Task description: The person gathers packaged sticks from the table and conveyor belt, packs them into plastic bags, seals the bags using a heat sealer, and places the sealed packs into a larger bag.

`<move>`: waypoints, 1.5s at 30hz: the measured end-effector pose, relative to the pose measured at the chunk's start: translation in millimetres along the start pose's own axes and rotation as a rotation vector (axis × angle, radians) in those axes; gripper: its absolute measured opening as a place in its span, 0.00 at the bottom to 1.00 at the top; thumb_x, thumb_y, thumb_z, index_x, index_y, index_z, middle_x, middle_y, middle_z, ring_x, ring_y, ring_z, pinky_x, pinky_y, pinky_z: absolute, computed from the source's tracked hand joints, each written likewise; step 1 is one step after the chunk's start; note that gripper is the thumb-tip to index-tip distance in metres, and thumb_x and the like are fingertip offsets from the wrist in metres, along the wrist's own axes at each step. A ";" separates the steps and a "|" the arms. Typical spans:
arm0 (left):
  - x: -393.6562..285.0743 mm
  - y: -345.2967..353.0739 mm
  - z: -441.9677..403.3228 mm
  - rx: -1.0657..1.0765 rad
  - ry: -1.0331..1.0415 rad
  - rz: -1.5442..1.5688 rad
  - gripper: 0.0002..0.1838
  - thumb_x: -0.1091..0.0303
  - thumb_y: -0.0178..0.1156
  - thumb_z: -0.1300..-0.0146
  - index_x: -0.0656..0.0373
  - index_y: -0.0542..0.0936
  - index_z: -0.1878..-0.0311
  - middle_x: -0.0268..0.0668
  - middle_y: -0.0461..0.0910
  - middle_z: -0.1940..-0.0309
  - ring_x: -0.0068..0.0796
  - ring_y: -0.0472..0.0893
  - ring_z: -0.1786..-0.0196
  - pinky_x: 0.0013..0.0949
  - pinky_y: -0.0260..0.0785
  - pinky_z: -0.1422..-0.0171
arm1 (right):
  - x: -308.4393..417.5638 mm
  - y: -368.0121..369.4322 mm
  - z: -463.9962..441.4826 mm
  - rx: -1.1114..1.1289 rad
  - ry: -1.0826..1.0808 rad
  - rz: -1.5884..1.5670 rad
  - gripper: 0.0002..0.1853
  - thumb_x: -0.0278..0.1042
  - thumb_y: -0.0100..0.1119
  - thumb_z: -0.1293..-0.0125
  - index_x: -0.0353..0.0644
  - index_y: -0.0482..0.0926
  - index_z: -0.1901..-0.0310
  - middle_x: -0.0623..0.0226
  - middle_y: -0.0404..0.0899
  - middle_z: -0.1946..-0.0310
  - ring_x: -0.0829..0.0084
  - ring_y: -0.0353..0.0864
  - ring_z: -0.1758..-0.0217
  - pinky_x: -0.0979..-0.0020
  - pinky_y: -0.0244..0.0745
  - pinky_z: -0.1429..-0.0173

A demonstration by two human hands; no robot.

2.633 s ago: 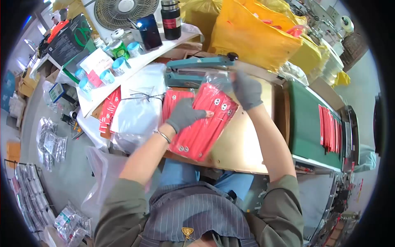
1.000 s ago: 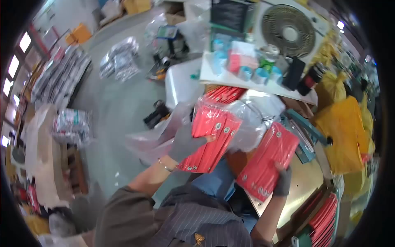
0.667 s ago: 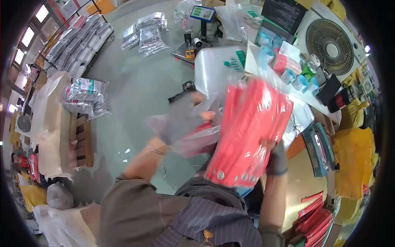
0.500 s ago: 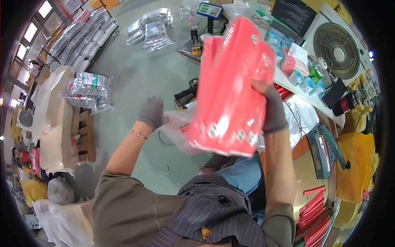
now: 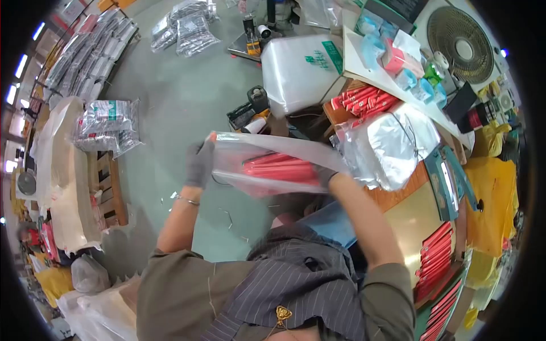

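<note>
Pinching bag point(image 5: 230, 156), left hand point(image 5: 200, 165), right hand point(image 5: 326, 176) (blurred) with red packs point(image 5: 280, 168) now inside.

Spreads out over a smooth grey-green floor point(image 5: 170, 113) dotted with small pale scraps, past slatted wooden framing point(image 5: 118, 196) beside long, pale sheeting point(image 5: 65, 170). Draws cool white light from narrow windows point(image 5: 21, 66) along the left edge. Takes in, at the upper right, a white tabletop point(image 5: 355, 57) and, beyond it, a fan point(image 5: 463, 50) with a round, dark grille.
</note>
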State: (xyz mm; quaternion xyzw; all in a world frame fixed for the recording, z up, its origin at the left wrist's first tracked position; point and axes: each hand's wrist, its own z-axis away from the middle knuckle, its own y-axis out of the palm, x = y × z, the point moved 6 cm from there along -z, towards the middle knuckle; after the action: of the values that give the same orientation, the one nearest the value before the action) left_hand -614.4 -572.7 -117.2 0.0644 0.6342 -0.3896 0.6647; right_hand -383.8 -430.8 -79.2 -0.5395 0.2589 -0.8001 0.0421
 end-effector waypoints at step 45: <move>-163.1 384.1 341.4 1.276 0.792 0.140 0.16 0.60 0.55 0.32 0.66 0.77 0.54 0.32 0.76 0.68 0.23 0.75 0.69 0.26 0.69 0.67 | -196.7 -45.3 474.0 -1.760 0.599 -0.074 0.09 0.32 0.64 0.40 0.39 0.75 0.74 0.76 0.74 0.80 0.82 0.71 0.73 0.75 0.67 0.70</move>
State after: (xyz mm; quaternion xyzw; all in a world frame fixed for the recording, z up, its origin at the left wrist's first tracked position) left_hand -95.8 -435.2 -64.4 0.6125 0.4715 -0.5857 0.2439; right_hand 126.8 -498.3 -89.3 -0.1561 0.7554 -0.4221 -0.4762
